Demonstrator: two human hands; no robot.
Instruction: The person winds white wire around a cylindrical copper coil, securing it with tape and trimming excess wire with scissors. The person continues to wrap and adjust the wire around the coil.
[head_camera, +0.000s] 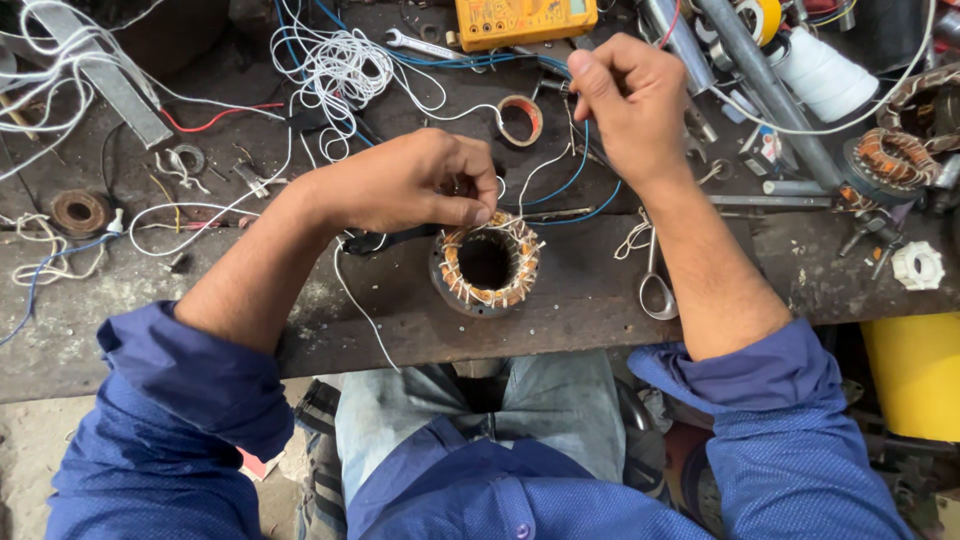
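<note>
From the head camera, a person in a blue shirt sits at a dark, messy counter (560, 320). A round motor stator (486, 263) with copper coils lies flat on the counter, right in front of the person, between the two arms.

The left hand (410, 183) rests just above the stator's top edge. Its fingers (470, 205) are pinched shut on a thin white string (520, 185) where it meets the coils. The right hand (628, 105) is held up higher and farther back. Its fingers (590, 85) are closed tight, pulling the other end of the same string.

A pair of scissors (655, 285) lies just to the right of the stator. A yellow meter (525, 20) sits at the far edge. A tangle of white wire (340, 70) lies to its left. A small roll of tape (520, 120) is near the right hand. Another stator (890, 160) lies far to the right, beside a white spool (825, 75).
</note>
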